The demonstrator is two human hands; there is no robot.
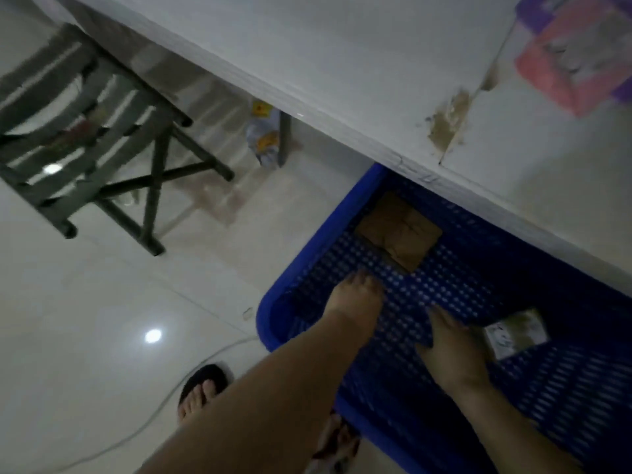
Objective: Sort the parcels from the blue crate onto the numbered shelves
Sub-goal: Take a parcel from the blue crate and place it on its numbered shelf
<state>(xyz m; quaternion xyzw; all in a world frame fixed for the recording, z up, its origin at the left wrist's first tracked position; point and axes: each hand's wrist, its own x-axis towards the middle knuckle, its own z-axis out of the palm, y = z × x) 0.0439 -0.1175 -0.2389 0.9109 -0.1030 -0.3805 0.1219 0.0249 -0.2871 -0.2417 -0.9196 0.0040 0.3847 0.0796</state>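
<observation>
The glossy white tiled floor (102,319) carries a blue crate (321,241) at four o'clock, a dark folding stool (153,200) at ten o'clock and a white cable (171,396) at seven o'clock.

Dark folding stool (102,138) on glossy white floor (85,302), white cable (225,347) nearby, pink-purple pack (574,56) on the tabletop (342,46).

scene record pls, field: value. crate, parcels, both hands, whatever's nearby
crate: blue crate on the floor, against a white table
parcels in crate: two visible
brown parcel: far end of the crate floor, untouched
small labelled parcel: nearer, right side
left hand: fingers straight, reaching toward the brown parcel, short of it
right hand: at the small labelled parcel; grip unclear, blurred
nearby: dark folding stool, white cable
</observation>
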